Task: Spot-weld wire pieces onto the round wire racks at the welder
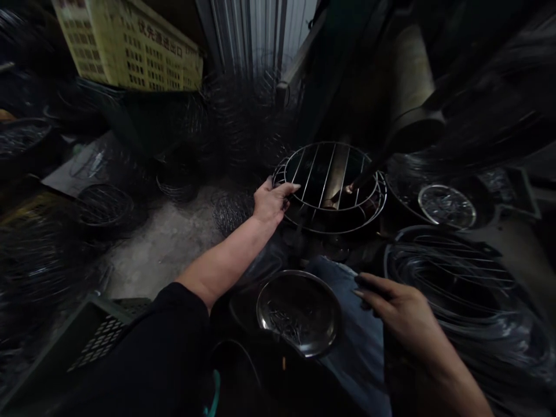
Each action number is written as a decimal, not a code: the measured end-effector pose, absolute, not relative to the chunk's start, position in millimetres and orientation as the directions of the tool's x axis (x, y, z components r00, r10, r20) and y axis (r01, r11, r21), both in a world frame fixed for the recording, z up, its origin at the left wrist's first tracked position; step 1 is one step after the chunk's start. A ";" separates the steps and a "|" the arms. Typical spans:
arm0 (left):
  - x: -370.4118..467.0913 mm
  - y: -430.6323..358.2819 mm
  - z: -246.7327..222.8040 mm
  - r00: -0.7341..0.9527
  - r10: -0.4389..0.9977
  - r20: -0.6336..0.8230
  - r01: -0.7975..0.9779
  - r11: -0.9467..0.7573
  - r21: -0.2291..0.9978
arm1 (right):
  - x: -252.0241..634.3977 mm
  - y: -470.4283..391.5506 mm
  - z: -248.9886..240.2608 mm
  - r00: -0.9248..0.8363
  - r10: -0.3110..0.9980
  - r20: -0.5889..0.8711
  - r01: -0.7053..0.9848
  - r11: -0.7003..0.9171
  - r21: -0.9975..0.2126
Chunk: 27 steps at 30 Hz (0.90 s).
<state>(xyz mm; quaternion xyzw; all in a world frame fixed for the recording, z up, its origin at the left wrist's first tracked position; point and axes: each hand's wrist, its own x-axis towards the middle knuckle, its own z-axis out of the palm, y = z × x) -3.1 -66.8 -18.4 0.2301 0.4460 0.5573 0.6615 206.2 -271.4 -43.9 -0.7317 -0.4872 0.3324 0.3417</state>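
Note:
My left hand (271, 200) is closed on the left rim of a round wire rack (306, 191), which has two rings joined by short wires and parallel bars across the top. The rack sits around a machine's metal arm, and a copper-coloured tip (348, 189) reaches to its bars from above. My right hand (393, 298) hovers over my denim-covered leg with thumb and fingers pinched together; whatever is between them is too small to make out. Between my arms, a shiny metal bowl (299, 341) holds several short metal pins (286, 324).
A yellow crate (160, 49) stands at the back left, and a green crate (104, 336) lies at the lower left. On the right are stacked wire rings (452, 315) and a small metal dish (447, 207). A thick cylinder (412, 75) hangs above.

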 end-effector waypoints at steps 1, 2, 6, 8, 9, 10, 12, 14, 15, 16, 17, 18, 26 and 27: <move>-2.3 -67.3 -17.7 -0.022 0.945 -0.327 -0.531 0.266 0.805 | 201.5 -257.8 -34.1 0.313 0.943 -0.113 0.443 -0.251 -0.861; -1.5 -67.7 -16.9 -0.026 0.948 -0.319 -0.529 0.257 0.808 | 195.2 -243.7 -25.0 0.339 0.939 -0.064 0.403 -0.207 -0.892; 0.0 -68.2 -13.2 -0.026 0.958 -0.285 -0.530 0.228 0.817 | 167.6 -195.0 -9.2 0.479 0.877 -0.044 0.139 -0.125 -0.982; -0.6 -67.1 -11.4 -0.030 0.958 -0.284 -0.540 0.223 0.812 | 159.3 -181.5 -14.5 0.489 0.866 -0.108 -0.008 -0.119 -0.993; -1.2 -66.2 -10.6 -0.034 0.958 -0.286 -0.544 0.222 0.809 | 157.2 -177.5 -18.7 0.490 0.864 -0.117 -0.049 -0.106 -0.993; -1.8 -65.1 -10.1 -0.038 0.957 -0.286 -0.545 0.220 0.809 | 156.1 -174.6 -23.1 0.505 0.857 -0.099 -0.054 -0.084 -0.995; -2.8 -62.5 -9.7 -0.046 0.960 -0.276 -0.539 0.209 0.816 | 155.9 -170.2 -29.8 0.569 0.822 0.014 0.059 -0.023 -0.998; -3.2 -60.5 -10.2 -0.061 0.967 -0.249 -0.531 0.180 0.828 | 156.4 -164.8 -32.4 0.599 0.782 0.169 0.276 -0.003 -0.961; -3.1 -59.7 -10.5 -0.069 0.970 -0.233 -0.530 0.162 0.832 | 156.4 -161.6 -32.5 0.596 0.770 0.228 0.373 -0.014 -0.928; -3.0 -59.2 -10.8 -0.076 0.972 -0.221 -0.530 0.148 0.835 | 156.2 -158.3 -32.0 0.590 0.765 0.258 0.437 -0.034 -0.899; -3.0 -58.7 -11.0 -0.081 0.974 -0.212 -0.533 0.138 0.835 | 155.9 -155.3 -31.3 0.589 0.767 0.255 0.460 -0.058 -0.886; -3.0 -58.3 -11.1 -0.080 0.975 -0.208 -0.538 0.133 0.833 | 155.5 -153.0 -30.7 0.595 0.771 0.225 0.445 -0.084 -0.891; -4.4 -54.7 -9.8 -0.048 0.977 -0.210 -0.534 0.153 0.831 | 158.1 -157.5 -33.2 0.492 0.856 0.157 0.249 0.034 -0.968; -4.1 -54.6 -10.2 -0.049 0.978 -0.204 -0.526 0.148 0.838 | 158.1 -157.6 -33.8 0.511 0.844 0.161 0.269 0.021 -0.963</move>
